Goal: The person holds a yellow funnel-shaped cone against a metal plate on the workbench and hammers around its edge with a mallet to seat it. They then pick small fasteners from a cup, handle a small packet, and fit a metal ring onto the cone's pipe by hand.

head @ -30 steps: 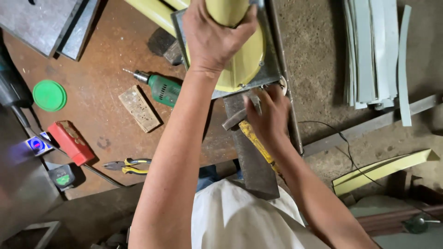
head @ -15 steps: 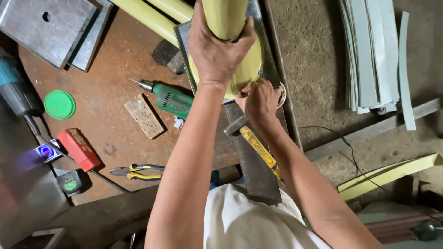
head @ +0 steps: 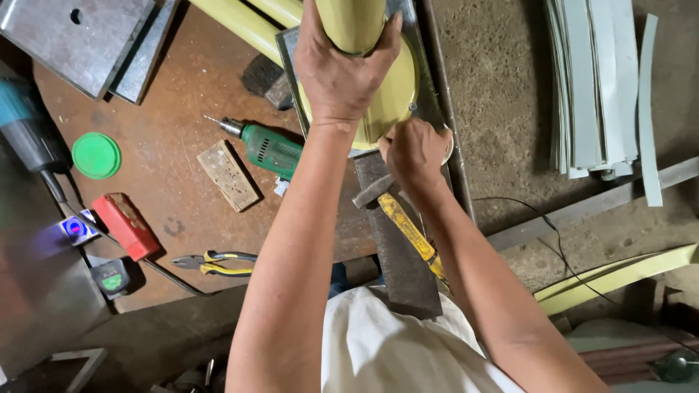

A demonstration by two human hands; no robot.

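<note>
Left hand (head: 342, 69) clamped around yellow tube (head: 353, 22) at top centre, right hand (head: 413, 153) pinched shut at its flange (head: 393, 102), contents unclear; hammer (head: 400, 225) lies loose underneath, risk tube tilts if grip slackens.

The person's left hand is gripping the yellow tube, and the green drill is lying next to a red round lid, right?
Not quite. The round lid is green, not red, as the head view shows. The left hand does grip the yellow tube, and the green drill lies nearby.
</note>
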